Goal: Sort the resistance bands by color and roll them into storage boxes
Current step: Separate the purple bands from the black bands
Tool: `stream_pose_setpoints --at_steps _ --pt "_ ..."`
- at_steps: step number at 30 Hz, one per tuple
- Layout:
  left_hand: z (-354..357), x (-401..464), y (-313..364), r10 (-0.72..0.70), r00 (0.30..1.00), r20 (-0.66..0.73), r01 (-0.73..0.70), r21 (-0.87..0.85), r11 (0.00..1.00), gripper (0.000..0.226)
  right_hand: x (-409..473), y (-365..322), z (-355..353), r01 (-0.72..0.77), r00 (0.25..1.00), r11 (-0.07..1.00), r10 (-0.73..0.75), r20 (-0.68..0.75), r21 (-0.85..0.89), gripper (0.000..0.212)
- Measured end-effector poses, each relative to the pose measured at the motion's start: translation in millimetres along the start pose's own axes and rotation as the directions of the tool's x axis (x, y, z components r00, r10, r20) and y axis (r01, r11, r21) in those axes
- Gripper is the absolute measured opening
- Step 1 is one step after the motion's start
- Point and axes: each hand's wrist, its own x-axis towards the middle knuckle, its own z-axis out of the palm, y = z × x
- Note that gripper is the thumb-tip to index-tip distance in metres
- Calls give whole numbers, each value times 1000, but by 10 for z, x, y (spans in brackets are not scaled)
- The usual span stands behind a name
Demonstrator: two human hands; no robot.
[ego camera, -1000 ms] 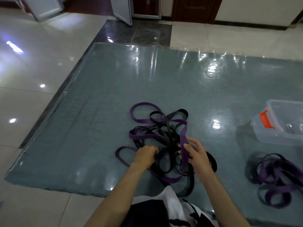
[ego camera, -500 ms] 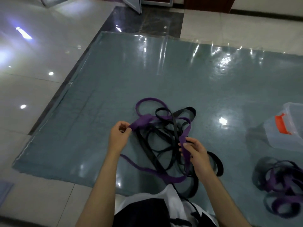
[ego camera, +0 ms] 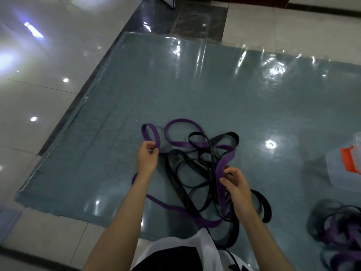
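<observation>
Under my hands lay the teal mat (ego camera: 195, 90), w/ black bands (ego camera: 195, 173) tangled btwn both sets of fingers. Purple band (ego camera: 224, 163): left hand (ego camera: 146, 161) pinched its far loop, right hand (ego camera: 237, 187) gripped its near stretch.

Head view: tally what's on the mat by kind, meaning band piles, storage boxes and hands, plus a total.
Band piles: 2, the tangle in front and the heap at right
Storage boxes: 1
Hands: 2, left hand and right hand, each gripping a purple band
Total: 5
</observation>
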Motion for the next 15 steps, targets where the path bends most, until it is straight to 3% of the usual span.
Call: stream_pose_setpoints --at_steps 5,8,11,13,15 --pt "200 267 158 144 981 134 -169 206 964 29 157 13 -26 16 1000 1000 -16 -12 12 32" --pt "268 444 213 251 909 332 -376 393 839 45 236 50 -41 -4 1000 1000 4 -27 24 29" --pt "314 647 269 132 803 581 -500 537 679 53 306 101 -57 -21 999 1000 22 -31 9 27" --pt "316 774 295 13 747 665 -548 604 579 58 346 112 -64 -31 999 999 31 -25 -6 35" --pt "279 881 311 -65 698 713 -574 611 545 66 372 107 -56 -42 999 999 42 -11 -21 43"
